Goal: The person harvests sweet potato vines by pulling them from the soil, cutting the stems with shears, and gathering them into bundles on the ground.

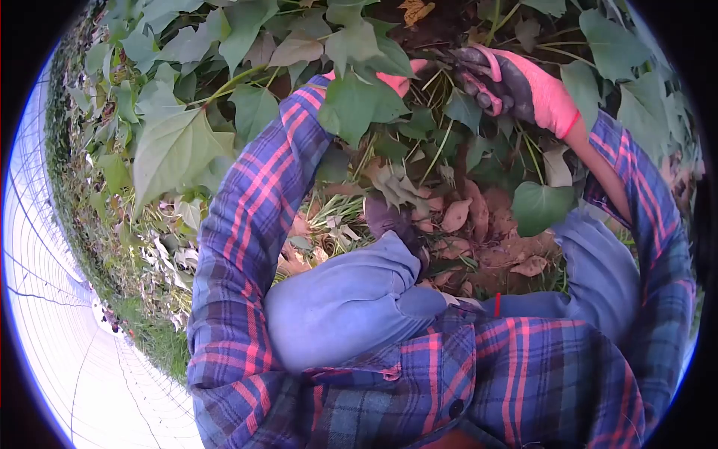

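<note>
My right hand (516, 86), in a pink glove with a dark palm, reaches in among the vine stems at the top. Its fingers curl inward; whatever they hold is hidden. A broad green leaf (363, 105) covers most of my left hand (396, 81), also pink-gloved, and its fingers barely show. Both hands are close together, a small gap of stems and shade between them. Thin green stems (443, 150) and a smaller dark leaf (464, 111) hang just below the right hand.
Lobed leafy vines fill the top and left, with a large pale leaf (179, 153) near my left sleeve. Dry brown leaves (456, 215) cover the soil beside my dark shoe (393, 221). My bent jeans-clad knee (344, 299) is below. A ribbed white cover (45, 329) curves at far left.
</note>
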Demonstrator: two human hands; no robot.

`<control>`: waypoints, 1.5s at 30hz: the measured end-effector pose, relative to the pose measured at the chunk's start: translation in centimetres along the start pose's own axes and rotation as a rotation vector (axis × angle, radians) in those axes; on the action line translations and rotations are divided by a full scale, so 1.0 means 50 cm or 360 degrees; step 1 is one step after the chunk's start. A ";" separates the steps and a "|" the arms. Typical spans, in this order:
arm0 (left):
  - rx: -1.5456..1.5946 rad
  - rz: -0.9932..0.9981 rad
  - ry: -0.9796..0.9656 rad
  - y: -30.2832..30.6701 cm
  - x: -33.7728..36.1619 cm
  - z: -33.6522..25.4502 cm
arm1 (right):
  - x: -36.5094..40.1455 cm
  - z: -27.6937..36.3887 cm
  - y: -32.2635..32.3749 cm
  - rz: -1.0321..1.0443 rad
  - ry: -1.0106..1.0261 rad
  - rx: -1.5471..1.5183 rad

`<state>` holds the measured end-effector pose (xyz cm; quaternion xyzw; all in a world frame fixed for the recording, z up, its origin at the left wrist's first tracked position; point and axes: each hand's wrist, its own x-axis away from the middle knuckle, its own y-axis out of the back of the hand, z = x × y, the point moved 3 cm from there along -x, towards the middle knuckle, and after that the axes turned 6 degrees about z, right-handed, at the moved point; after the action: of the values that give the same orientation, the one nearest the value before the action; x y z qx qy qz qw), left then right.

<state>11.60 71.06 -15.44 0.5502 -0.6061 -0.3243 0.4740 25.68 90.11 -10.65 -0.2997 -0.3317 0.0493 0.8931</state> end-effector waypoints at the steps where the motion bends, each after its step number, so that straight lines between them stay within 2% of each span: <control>1: -0.0016 0.0000 0.0061 0.004 -0.010 -0.002 | -0.013 -0.009 0.003 0.0114 -0.0097 -0.0140; 3: -0.0060 0.0027 0.0165 0.003 -0.028 0.005 | -0.032 -0.030 0.008 0.0236 -0.0189 -0.0284; 6: -0.0028 0.0119 0.0273 -0.024 -0.022 0.004 | -0.047 -0.060 0.023 0.0107 -0.0169 -0.0478; 7: 0.0385 0.0251 0.0324 -0.031 -0.014 0.019 | -0.054 -0.065 0.021 0.0081 -0.0147 -0.0474; 8: 0.0383 0.0255 0.0319 -0.042 -0.012 0.020 | -0.061 -0.068 0.023 0.0056 -0.0126 -0.0471; 10: 0.0094 -0.0009 0.0211 0.009 -0.006 -0.025 | -0.062 -0.058 0.009 0.0073 -0.0237 -0.0608; 12: 0.0046 -0.0016 0.0183 0.015 -0.003 -0.032 | -0.059 -0.053 -0.006 -0.0176 -0.0172 -0.0602; 13: 0.0040 -0.0013 0.0177 0.017 0.001 -0.034 | -0.076 -0.060 0.001 -0.0021 -0.0066 -0.0569; 17: 0.0039 -0.0016 0.0158 0.013 -0.005 -0.042 | -0.089 -0.059 -0.005 0.0137 -0.0101 -0.0634; 19: 0.0041 -0.0023 0.0143 0.010 -0.009 -0.045 | -0.106 -0.070 -0.002 -0.0218 -0.0070 -0.0691; 23: 0.0059 -0.0015 0.0149 0.010 -0.008 -0.042 | -0.135 -0.093 0.004 -0.0309 -0.0083 -0.0775; 25: 0.0074 -0.0023 0.0129 0.011 -0.004 -0.045 | -0.149 -0.097 0.002 -0.0255 0.0007 -0.0474; 26: 0.0073 -0.0023 0.0131 0.010 -0.003 -0.047 | -0.152 -0.098 0.005 -0.0253 0.0007 -0.0474; 28: 0.0097 -0.0029 0.0215 0.014 0.002 -0.056 | -0.146 -0.090 -0.001 -0.0395 -0.0174 -0.0335; 31: 0.0125 -0.0094 0.0188 0.022 0.006 -0.062 | -0.128 -0.071 -0.011 -0.0479 -0.0221 -0.0111; 36: 0.0031 -0.0203 0.0175 0.019 0.018 -0.067 | -0.102 -0.059 -0.008 -0.0476 -0.0188 -0.0002; 39: 0.0117 -0.0180 0.0148 -0.003 0.021 -0.053 | -0.044 -0.014 -0.019 -0.0532 0.0013 0.0037; 40: 0.0166 -0.0148 0.0119 -0.015 0.019 -0.047 | -0.036 -0.001 -0.004 -0.0316 0.0113 -0.0190; 41: 0.0172 -0.0142 0.0114 -0.027 0.014 -0.045 | -0.012 0.001 0.015 -0.0353 0.0219 -0.0114; 43: 0.0776 -0.0516 -0.0084 -0.029 0.002 -0.053 | 0.038 0.034 0.025 -0.0390 0.0322 -0.0037; 44: 0.0774 -0.0512 -0.0089 -0.023 -0.007 -0.060 | 0.057 0.041 0.039 -0.0448 0.0264 -0.0074; 45: 0.0433 -0.0555 -0.0158 0.013 -0.022 -0.088 | 0.074 0.040 0.060 -0.0507 0.0208 -0.0112</control>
<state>15.40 72.79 -13.58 0.6890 -0.5625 -0.3433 0.3016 27.62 94.63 -9.06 -0.2770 -0.3179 -0.1240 0.8982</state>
